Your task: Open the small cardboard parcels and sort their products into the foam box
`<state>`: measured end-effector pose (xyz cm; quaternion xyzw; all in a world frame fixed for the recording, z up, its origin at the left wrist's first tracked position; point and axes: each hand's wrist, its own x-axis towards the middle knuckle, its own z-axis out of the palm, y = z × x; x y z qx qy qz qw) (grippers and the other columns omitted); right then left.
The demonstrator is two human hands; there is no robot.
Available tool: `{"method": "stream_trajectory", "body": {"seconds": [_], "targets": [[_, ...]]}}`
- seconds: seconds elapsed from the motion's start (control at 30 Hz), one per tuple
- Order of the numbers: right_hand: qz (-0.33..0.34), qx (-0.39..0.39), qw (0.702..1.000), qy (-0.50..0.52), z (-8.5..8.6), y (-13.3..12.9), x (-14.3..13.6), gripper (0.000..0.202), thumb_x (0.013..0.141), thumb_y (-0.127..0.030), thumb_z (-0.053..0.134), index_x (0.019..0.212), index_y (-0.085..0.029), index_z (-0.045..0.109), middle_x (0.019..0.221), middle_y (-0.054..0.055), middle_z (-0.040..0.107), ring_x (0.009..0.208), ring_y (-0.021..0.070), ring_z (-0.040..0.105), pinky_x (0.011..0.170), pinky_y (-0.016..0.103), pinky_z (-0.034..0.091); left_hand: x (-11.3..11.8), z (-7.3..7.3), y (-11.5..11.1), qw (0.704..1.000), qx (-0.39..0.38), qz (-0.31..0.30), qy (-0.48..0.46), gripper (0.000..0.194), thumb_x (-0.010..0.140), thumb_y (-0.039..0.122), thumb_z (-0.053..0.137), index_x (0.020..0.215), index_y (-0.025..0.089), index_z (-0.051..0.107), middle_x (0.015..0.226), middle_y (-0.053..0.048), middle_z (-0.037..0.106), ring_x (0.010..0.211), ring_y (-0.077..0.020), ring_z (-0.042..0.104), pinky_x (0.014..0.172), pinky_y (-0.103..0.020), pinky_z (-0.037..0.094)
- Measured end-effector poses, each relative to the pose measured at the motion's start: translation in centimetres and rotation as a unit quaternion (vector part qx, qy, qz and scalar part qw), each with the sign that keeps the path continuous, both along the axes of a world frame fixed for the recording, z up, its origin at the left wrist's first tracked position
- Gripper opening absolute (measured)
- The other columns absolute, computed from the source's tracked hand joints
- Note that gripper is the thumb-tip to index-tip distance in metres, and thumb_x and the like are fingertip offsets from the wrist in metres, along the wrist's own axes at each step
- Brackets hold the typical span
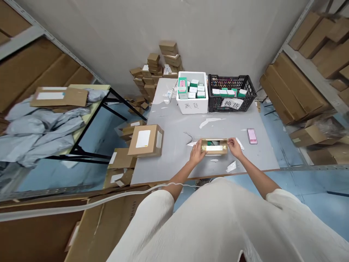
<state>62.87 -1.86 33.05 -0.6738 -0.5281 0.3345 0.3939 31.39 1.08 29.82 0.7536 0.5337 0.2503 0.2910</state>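
Observation:
A small cardboard box (215, 152) lies partly open on the table (177, 163) in front of me, with a shiny tape-like strip along its opening. Something green and dark shows inside, too shaded to name. My left hand (197, 152) grips the box's left end, thumb at the near side. At the opposite end, my right hand (234, 146) pinches the box's edge between thumb and fingers. White paper scraps (231, 166) lie close to the box, one beside my right hand.
Behind stand a white bin (192, 108) and a black crate (231, 108), both holding several small green-and-white boxes. A taped carton (147, 141) sits at left, a phone (252, 136) at right. Grey parcels (40, 125) cover the side table. Loaded shelves flank both sides.

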Motion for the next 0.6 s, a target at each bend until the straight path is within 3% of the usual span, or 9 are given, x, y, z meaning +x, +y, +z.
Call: {"method": "stream_trajectory", "body": {"seconds": [0.13,0.27,0.47,0.53,0.6], "targets": [[0.046,0.0,0.998,-0.052,1.2,1.6,-0.4,0.051,0.098,-0.049,0.054,0.144,-0.028,0.057,0.151,0.012,0.065,0.134,0.0301,0.063,0.114,0.053,0.054,-0.6,-0.4,-0.1,1.0,0.005,-0.001,-0.013,0.094,0.093,0.043,0.074,0.171,0.024,0.026,0.167,-0.019,0.048,0.152,-0.0397,0.05,0.122,-0.056,0.046],[0.109,-0.063,0.985,-0.12,1.0,3.5,-0.4,0.058,0.099,-0.054,0.054,0.151,-0.029,0.058,0.155,0.011,0.064,0.143,0.0347,0.058,0.123,0.058,0.045,-0.9,-0.2,-0.4,1.0,-0.009,-0.01,0.009,0.068,0.093,0.04,0.075,0.154,0.023,0.051,0.165,-0.018,0.048,0.146,-0.0398,0.053,0.118,-0.054,0.049],[0.113,-0.141,0.973,-0.144,0.2,4.9,-0.1,0.059,0.103,-0.055,0.05,0.152,-0.026,0.06,0.148,0.013,0.07,0.134,0.0348,0.066,0.118,0.053,0.05,-1.1,1.8,-1.4,0.999,-0.015,-0.01,0.05,0.037,0.1,0.04,0.067,0.134,0.025,0.065,0.164,-0.015,0.048,0.145,-0.0375,0.049,0.118,-0.055,0.043],[0.117,-0.146,0.971,-0.152,0.0,5.1,0.0,0.059,0.104,-0.055,0.049,0.153,-0.024,0.059,0.149,0.013,0.07,0.133,0.034,0.066,0.117,0.051,0.051,-1.1,2.6,-1.8,0.999,0.004,0.0,0.05,0.026,0.106,0.04,0.058,0.124,0.025,0.069,0.16,-0.013,0.052,0.147,-0.0358,0.045,0.12,-0.055,0.04],[0.123,-0.147,0.968,-0.162,-0.2,5.1,0.1,0.059,0.103,-0.053,0.05,0.154,-0.024,0.058,0.15,0.013,0.069,0.133,0.0339,0.066,0.116,0.05,0.051,-1.2,3.3,-2.0,0.999,0.012,-0.013,0.049,0.026,0.11,0.037,0.05,0.11,0.025,0.073,0.151,-0.011,0.059,0.146,-0.0337,0.046,0.119,-0.053,0.039]]}}
